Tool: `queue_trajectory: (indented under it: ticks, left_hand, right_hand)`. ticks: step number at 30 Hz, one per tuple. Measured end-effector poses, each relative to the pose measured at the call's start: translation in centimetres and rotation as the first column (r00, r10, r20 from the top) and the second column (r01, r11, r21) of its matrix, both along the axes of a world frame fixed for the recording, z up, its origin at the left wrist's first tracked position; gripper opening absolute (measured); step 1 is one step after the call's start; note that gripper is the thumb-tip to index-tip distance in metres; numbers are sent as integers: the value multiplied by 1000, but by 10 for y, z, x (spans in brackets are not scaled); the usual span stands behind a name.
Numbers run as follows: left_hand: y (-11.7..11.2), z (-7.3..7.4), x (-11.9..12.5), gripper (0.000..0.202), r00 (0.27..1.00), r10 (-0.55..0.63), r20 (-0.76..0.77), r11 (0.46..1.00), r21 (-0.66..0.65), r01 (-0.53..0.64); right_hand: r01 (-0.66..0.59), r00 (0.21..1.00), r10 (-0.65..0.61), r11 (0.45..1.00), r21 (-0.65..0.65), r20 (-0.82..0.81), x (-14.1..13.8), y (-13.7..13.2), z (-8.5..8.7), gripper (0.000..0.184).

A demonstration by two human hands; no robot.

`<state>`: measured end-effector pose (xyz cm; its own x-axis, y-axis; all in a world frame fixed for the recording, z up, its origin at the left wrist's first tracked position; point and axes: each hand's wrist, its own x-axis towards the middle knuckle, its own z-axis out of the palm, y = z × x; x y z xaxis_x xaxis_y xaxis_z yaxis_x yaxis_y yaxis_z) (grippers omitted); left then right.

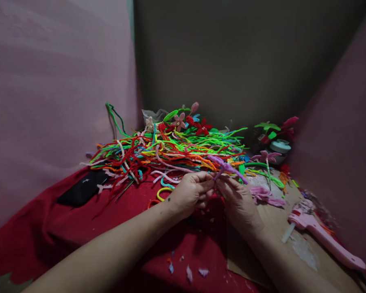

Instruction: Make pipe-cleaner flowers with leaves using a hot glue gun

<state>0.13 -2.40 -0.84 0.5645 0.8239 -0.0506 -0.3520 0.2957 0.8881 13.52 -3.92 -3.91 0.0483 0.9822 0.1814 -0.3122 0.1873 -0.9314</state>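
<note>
My left hand point(190, 191) and my right hand point(236, 199) meet at the middle of the table, fingers pinched together on a purple pipe cleaner piece point(227, 167) that is bent into petal-like loops and sticks up and to the right from my fingertips. Just behind my hands lies a big heap of pipe cleaners point(171, 152) in green, red, orange, pink and blue. Finished pipe cleaner flowers point(198, 122) lie on the back of the heap.
A red cloth point(64, 232) covers the left of the table, with a black flat object point(82, 189) on it. A cardboard sheet point(277, 224) at right bears a pink glue gun point(320, 234), pink pipe cleaner pieces point(265, 195) and more flowers point(271, 130). Walls close in all around.
</note>
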Motion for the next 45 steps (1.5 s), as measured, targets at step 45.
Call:
queue_trajectory:
  ticks: [45]
  left_hand:
    - [-3,4,0,19,922,290,-256,880,451,-152]
  right_hand:
    - [26,995,-24,1000,12,-100,-6,-5,2,12]
